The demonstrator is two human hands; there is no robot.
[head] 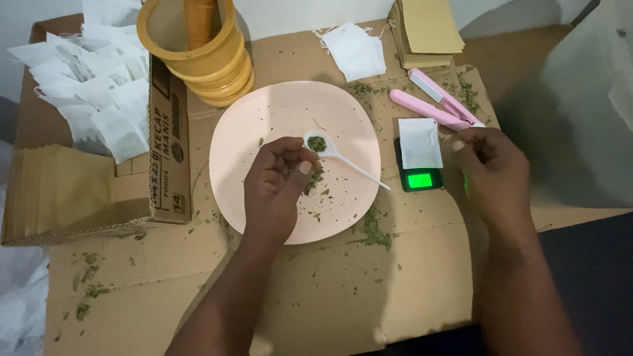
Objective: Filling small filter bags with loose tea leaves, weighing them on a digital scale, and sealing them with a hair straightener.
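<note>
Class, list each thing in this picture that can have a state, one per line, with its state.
Spoon: holds green herb, lying on the pink plate.
Scale: switched on, display lit green.
White sachet: lying on scale.
Pink sealer: open.
Left hand: pinching herb by the spoon.
Right hand: at sachet's edge.

You are at a makeshift home packing spot for dried herbs, not a proper workshop. Flattened brown cardboard [343,290] covers the surface under your hands, strewn with green herb crumbs. Beyond your left hand [277,188] stands an open cardboard box of white paper sachets [99,92]. Just by your right hand [491,165] sits a small black pocket scale with a lit green display [421,178] and a pink handheld sealer [438,109].
</note>
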